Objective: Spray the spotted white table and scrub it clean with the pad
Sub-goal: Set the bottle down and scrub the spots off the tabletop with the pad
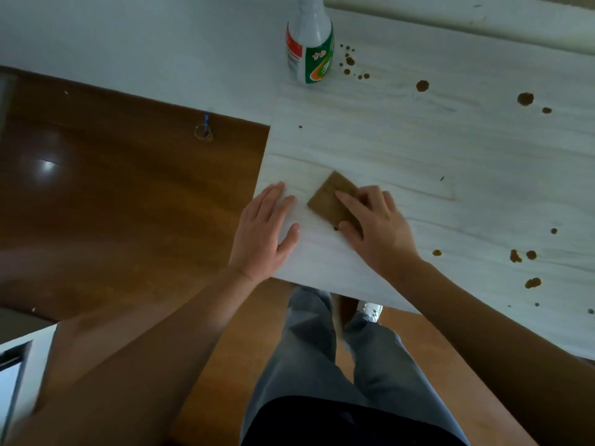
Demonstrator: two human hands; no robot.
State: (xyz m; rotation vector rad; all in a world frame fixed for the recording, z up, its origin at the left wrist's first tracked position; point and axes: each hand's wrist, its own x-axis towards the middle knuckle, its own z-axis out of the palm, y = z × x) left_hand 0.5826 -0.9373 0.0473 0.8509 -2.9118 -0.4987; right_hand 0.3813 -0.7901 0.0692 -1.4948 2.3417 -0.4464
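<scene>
Head view, single entry.

White table [434, 149]: pale wood-grain top, near corner at the lower left, edge running above the grey trouser legs; taken as landmark for all that follows.

Pad [328, 201]: brown, rectangular, flat on the table near that corner, turned diagonal to the edge. Placed so, probably, to bring the full scrubbing face down on the surface.

Right hand [376, 226]: laid on the pad's near-right part, fingers extended and pressing down, thumb at the pad's lower edge beside a small dark spot. Not a pinch; a flat press, suited to pushing the pad across the table.

Left hand [262, 228]: fingers spread, palm down over the table's corner edge, just left of the pad and not touching it. Holding nothing; likely bracing.

Spray bottle [309, 43]: upright at the far side of the table, well apart from both hands, top cut off by the frame. Parked out of the scrubbing path, by the look of it.

Brown spots [525, 98]: scattered over the table's right part and beside the bottle; unscrubbed, so much of the task remains.
</scene>
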